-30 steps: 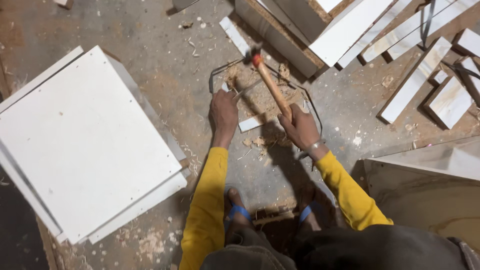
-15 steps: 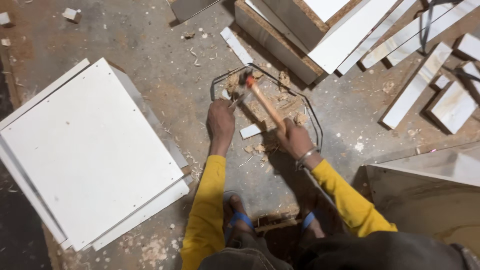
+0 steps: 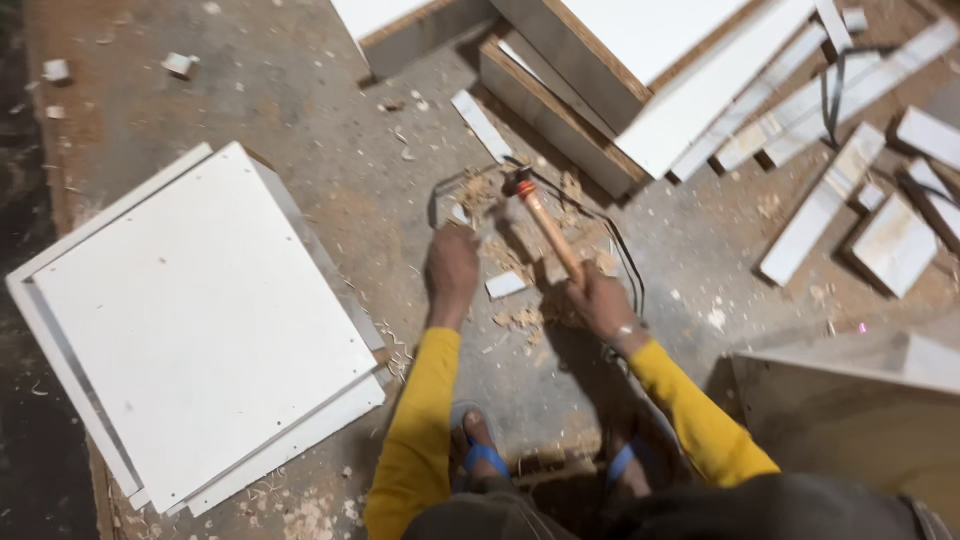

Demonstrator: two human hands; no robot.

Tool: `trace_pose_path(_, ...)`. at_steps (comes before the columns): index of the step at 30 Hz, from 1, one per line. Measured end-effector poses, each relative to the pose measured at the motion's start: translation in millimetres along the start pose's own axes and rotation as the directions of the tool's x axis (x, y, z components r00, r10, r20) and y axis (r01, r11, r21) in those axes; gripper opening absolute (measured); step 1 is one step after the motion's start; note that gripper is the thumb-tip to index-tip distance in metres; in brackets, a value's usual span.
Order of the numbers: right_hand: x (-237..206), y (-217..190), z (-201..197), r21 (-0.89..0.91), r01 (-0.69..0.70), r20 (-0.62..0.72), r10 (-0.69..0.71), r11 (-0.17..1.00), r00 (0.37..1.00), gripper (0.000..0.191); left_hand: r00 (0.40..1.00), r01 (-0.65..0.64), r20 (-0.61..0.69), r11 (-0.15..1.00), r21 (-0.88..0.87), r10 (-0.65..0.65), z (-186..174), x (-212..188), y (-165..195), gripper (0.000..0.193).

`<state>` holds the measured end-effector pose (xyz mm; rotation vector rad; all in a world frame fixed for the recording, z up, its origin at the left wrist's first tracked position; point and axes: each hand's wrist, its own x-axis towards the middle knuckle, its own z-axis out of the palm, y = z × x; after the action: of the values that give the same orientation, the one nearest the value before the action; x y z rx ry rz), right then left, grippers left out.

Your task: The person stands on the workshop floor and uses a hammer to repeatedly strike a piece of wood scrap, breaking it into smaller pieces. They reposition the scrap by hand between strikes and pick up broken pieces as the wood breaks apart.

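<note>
Down comes the hammer [image 3: 545, 225] since half a second back, its head now low over the wood chips [image 3: 500, 200] inside the wire loop [image 3: 625, 265]. Right hand [image 3: 600, 300] is wrapped tight round the handle's end. Left hand [image 3: 452, 268] rests knuckles-up on the floor just beside the chips; whether it pinches anything, I cannot tell. White panels [image 3: 195, 320] lie stacked well off to the left.

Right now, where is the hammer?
In the head view the hammer is just right of centre, its wooden handle gripped by the right hand, its head raised over wood chips, right of the left hand.
</note>
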<state>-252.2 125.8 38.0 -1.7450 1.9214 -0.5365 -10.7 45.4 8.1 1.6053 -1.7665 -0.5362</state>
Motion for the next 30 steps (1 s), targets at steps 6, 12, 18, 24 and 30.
trace_pose_path(6,-15,-40,-72,0.207,0.105,-0.165,-0.071,0.973,0.984,0.026,0.995,0.087,-0.046,0.991,-0.104,-0.092,1,-10,11,0.008)
trace_pose_path(12,-17,-27,-22,0.115,0.110,-0.115,-0.097,0.987,0.989,0.020,0.999,0.017,0.034,0.997,0.080,-0.019,-6,-10,18,0.017)
trace_pose_path(18,-11,-4,-4,0.003,-0.104,0.085,0.103,0.995,0.991,0.020,1.000,-0.008,-0.010,0.997,0.071,0.009,-8,-7,20,0.008)
trace_pose_path(24,-36,-25,-45,0.187,0.126,-0.233,-0.081,0.974,0.969,0.021,0.993,0.108,0.038,0.994,0.035,-0.109,-10,-4,20,0.007)
trace_pose_path(30,-20,9,18,0.015,0.118,-0.100,-0.116,0.993,0.988,0.019,1.000,-0.002,0.013,0.998,0.065,0.001,-7,-3,15,0.007)
